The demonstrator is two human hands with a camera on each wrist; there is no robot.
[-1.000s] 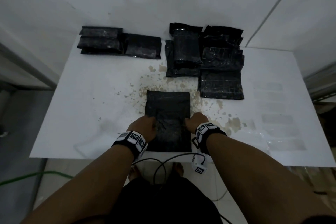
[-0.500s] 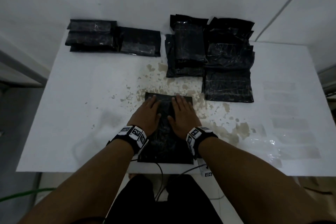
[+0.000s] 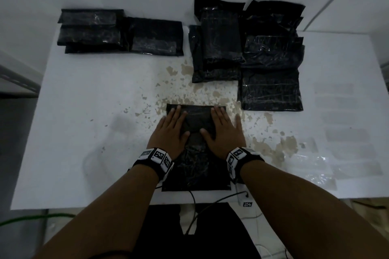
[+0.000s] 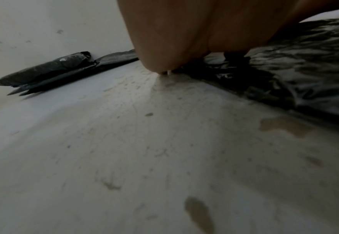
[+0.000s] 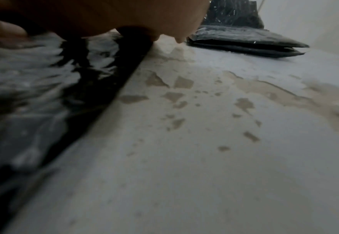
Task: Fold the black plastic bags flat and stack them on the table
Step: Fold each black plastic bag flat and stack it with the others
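**Flattened bag could spring back or slide off the near edge**

Both hands lie flat with straight fingers, grasping nothing: the left hand (image 3: 171,132) and right hand (image 3: 223,132) press side by side on the far half of a black bag (image 3: 196,166) at the near middle of the white bench (image 3: 84,122). The bag's near edge sits just beside the bench's front edge. My judgement: crinkled plastic traps air, so lifting the palms too soon may let it puff up and spoil the next fold. Pushing forward unevenly could skew the crease. The chipped, patchy surface beside the bag may snag it. Folded bags (image 3: 120,33) lie far left, and another pile (image 3: 271,57) far right.
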